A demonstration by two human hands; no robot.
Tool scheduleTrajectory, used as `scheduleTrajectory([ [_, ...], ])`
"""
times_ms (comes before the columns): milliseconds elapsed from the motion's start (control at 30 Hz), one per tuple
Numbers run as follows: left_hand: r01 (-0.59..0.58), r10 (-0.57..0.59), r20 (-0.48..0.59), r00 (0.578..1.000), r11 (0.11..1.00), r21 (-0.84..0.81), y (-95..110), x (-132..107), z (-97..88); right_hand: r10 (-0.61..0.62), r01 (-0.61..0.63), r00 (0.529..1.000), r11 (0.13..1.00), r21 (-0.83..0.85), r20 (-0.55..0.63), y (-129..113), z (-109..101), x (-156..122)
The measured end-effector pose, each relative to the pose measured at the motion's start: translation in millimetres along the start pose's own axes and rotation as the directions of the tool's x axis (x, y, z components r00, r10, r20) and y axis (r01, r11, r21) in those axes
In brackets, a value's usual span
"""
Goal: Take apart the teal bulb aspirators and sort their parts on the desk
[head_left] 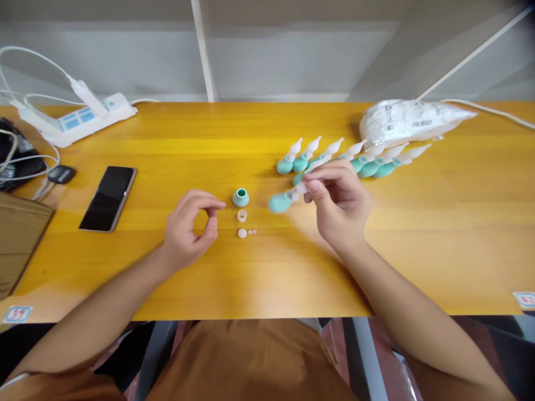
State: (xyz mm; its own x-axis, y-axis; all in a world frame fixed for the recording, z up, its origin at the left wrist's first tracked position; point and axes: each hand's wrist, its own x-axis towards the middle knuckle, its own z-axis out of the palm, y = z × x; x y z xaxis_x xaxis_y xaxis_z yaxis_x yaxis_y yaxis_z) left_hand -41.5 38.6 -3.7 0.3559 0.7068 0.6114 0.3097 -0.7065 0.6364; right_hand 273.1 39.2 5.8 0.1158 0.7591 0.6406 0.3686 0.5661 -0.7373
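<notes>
My right hand [338, 203] pinches a small device with a teal bulb and a pale tip [284, 200], held just above the yellow table [267, 278]. My left hand [190, 225] hovers with curled fingers, thumb and forefinger nearly touching; nothing shows between them. Between the hands lie a teal bulb [241, 197] standing alone, a small pale ring [242, 215], a round pale cap [242, 233] and tiny pale bits [252, 231]. Behind my right hand several assembled teal-and-pale devices [334, 156] lie in a row.
A white plastic bag [405, 120] lies at the back right. A black phone [108, 197] lies at the left, with a white power strip [79, 118], cables and a black mouse [61, 174] beyond. A brown box [19, 234] sits at the left edge.
</notes>
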Motion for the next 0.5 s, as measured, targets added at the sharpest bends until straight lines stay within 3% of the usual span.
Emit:
scheduleTrajectory([
  [100, -0.002, 0.012, 0.069, 0.998, 0.988, -0.153, 5.8, 1.2, -1.9, 0.21, -0.262, 0.963, 0.884, 0.388, 0.171, -5.5, 6.9, -7.5],
  [200, 0.123, -0.026, 0.246, 0.969, 0.914, -0.387, 13.3, -1.0, -0.2, 0.283, -0.459, 0.883, 0.689, 0.56, 0.375, -11.2, 15.7, -17.4],
  [267, 0.302, -0.098, 0.419, 0.903, 0.838, -0.454, 20.2, -4.2, 2.2, 0.279, -0.525, 0.843, 0.61, 0.594, 0.459, -16.0, 20.4, -23.0],
  [333, 0.486, -0.183, 0.564, 0.805, 0.749, -0.451, 27.3, -7.5, 4.7, 0.26, -0.558, 0.818, 0.572, 0.601, 0.512, -20.7, 23.2, -26.8],
  [433, 0.657, -0.285, 0.657, 0.698, 0.62, -0.429, 33.8, -9.2, 6.3, 0.247, -0.589, 0.789, 0.565, 0.578, 0.562, -25.2, 24.1, -29.9],
  [500, 0.688, -0.321, 0.676, 0.663, 0.617, -0.382, 34.6, -7.2, 4.8, 0.241, -0.601, 0.769, 0.587, 0.542, 0.592, -25.7, 23.7, -31.6],
])
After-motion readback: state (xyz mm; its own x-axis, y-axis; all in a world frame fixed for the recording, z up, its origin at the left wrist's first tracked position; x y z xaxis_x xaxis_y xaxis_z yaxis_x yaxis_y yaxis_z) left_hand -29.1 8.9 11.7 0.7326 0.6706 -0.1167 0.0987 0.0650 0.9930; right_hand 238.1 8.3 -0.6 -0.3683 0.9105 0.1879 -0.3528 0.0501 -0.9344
